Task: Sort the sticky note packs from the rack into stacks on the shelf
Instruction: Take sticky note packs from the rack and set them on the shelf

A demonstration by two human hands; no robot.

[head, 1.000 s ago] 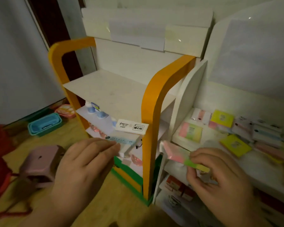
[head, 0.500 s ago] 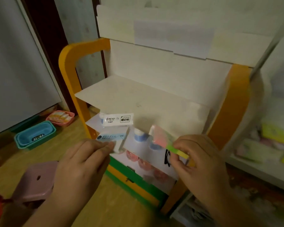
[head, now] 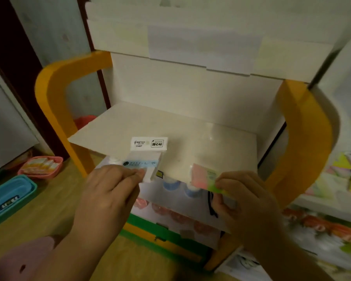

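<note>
Underfoot, a wooden floor (head: 39, 216) runs beneath everything in a dim room, and an orange-framed shelf (head: 201, 138) stands against a pale wall, its white top board bare beyond both hands. The left hand (head: 107, 201) pinches a white sticky note pack (head: 148, 157) by its near edge between thumb and fingertips, holding it over the front lip of the board; its header card carries black print with Chinese characters in a small box and a code too small to read, and a light blue band below bears writing too blurred to make out. The right hand (head: 249, 205) pinches a pink and green pack (head: 206, 177) at its near corner, fingers curled around it, the pack likewise at the board's front edge and well apart from the white one. Below the two grips, lower tiers of the shelf hold blue-and-white and reddish small items, blurred, with a green band at the base. Left of the left hand sit a pink basket (head: 41, 167) with pale contents and a teal basket (head: 10, 193) on the floor; nearer the left forearm is a pink stool (head: 22, 260). Right of the right hand, past the orange upright, a white rack (head: 344, 179) shows more yellow, green and pink packs, blurred.
</note>
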